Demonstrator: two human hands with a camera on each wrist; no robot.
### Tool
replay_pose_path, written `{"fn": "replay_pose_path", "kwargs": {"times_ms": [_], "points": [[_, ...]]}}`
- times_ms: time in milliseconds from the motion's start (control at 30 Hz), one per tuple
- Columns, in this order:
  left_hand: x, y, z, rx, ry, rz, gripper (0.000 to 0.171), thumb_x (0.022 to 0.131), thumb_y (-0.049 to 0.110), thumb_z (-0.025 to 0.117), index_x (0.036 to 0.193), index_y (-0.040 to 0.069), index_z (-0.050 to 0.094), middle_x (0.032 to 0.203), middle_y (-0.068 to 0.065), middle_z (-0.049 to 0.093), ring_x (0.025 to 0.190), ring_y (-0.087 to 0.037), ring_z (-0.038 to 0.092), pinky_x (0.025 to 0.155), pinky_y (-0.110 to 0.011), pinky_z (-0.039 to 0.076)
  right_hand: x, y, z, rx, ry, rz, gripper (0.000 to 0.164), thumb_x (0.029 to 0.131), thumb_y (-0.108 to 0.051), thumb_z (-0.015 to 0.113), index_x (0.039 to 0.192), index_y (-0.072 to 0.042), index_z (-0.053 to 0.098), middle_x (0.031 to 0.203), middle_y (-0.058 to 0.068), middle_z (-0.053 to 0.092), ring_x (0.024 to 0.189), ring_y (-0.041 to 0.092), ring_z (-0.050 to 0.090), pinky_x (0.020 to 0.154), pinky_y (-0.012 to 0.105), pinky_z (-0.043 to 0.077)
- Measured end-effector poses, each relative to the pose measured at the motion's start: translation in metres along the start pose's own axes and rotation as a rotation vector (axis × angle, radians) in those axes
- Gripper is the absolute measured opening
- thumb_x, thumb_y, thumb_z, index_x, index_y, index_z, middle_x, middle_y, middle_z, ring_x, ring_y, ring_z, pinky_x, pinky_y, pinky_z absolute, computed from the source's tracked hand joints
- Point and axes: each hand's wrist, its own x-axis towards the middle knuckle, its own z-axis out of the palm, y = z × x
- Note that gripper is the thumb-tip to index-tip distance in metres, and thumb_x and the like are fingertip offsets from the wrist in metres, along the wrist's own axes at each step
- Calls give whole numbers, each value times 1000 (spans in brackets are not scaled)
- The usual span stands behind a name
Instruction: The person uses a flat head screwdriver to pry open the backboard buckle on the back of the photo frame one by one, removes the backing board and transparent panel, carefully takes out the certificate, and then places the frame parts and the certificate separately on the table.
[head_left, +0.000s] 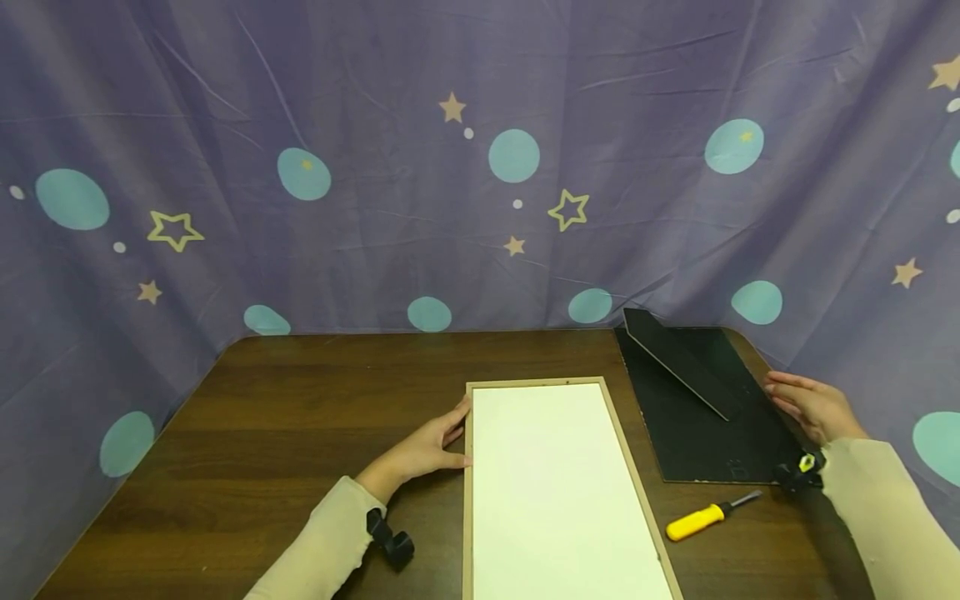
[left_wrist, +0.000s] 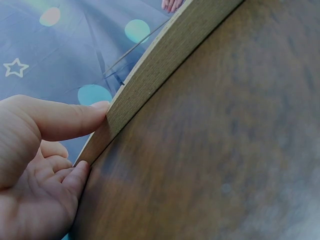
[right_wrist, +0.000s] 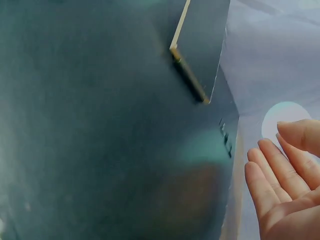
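A wooden picture frame [head_left: 637, 475] with a white panel [head_left: 555, 483] inside it lies on the table. My left hand [head_left: 420, 454] rests at its left side, thumb and fingertips touching the wooden edge; the left wrist view shows the thumb [left_wrist: 75, 119] against that edge. On the right lies a black backing board [head_left: 675, 450] with a stand leg [head_left: 675, 362] tilted up from it. My right hand [head_left: 817, 408] is beside the board's right edge, fingers extended and holding nothing. Its palm and fingers [right_wrist: 280, 175] appear in the right wrist view.
A screwdriver [head_left: 696, 522] with a yellow handle lies between the frame and my right forearm, just in front of the black board. The brown wooden table [head_left: 300, 433] meets a purple patterned curtain [head_left: 375, 208] at the back and sides.
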Motion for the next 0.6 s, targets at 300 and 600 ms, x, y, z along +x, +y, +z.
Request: {"fn": "replay_pose_path", "kwargs": {"times_ms": [300,600], "points": [[0,-1,1,7,3,-7,96,81,0,70,146,-9,0,154,-22,-10,143,-31,-5,114,-43,18,-3,-9,18,72,-97,-59,38,93,12,44,95,-11,74,93,-1,73,86,7,68,76,20,56],[0,0,1,9,6,-18,96,81,0,70,146,-9,0,154,-22,-9,143,-30,-4,114,-43,18,-8,-18,73,-51,-188,-143,33,94,7,47,106,-13,70,105,-2,70,95,7,66,81,20,54]]}}
